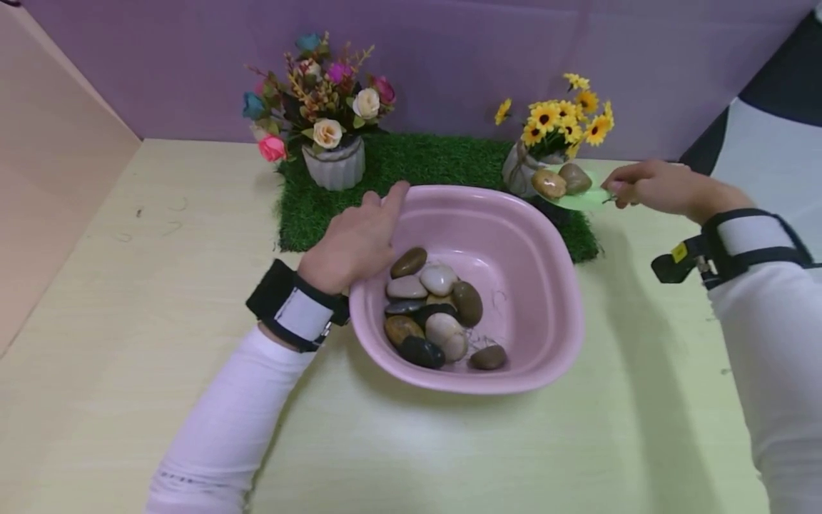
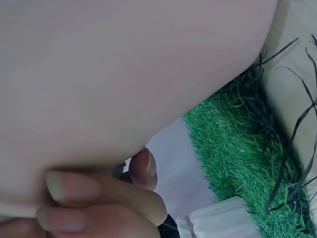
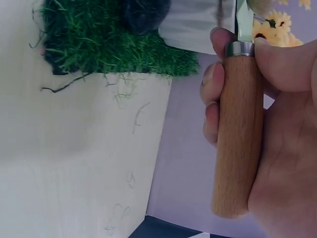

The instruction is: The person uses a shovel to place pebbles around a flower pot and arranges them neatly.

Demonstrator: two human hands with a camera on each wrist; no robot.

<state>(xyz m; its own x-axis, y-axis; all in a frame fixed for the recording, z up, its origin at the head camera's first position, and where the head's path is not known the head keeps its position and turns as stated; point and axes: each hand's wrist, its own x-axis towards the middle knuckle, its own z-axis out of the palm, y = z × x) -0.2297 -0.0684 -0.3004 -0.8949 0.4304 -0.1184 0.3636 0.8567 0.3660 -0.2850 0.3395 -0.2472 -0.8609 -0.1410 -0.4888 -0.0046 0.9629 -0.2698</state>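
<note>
My left hand [image 1: 349, 246] grips the left rim of a pink plastic basin [image 1: 546, 264]. In the left wrist view its fingertips [image 2: 74, 186] lie against the basin's outer wall. Wet river stones [image 1: 443, 335] in brown, white and black lie inside, mostly on the left. At the back right, my right hand [image 1: 661, 189] holds a trowel by its round wooden handle [image 3: 237, 134], with a metal collar at the top. Two brown stones [image 1: 549, 183] rest on the trowel's pale green blade [image 1: 581, 203], which overlaps the sunflower pot in the head view.
Behind the basin lies an artificial grass mat [image 1: 437, 157]. A pot of mixed flowers [image 1: 334, 164] stands on its left, and a pot of sunflowers [image 1: 516, 168] on its right. A dark stone [image 3: 146, 15] sits beside that pot. Loose dark strands [image 1: 173, 227] are scattered on the table.
</note>
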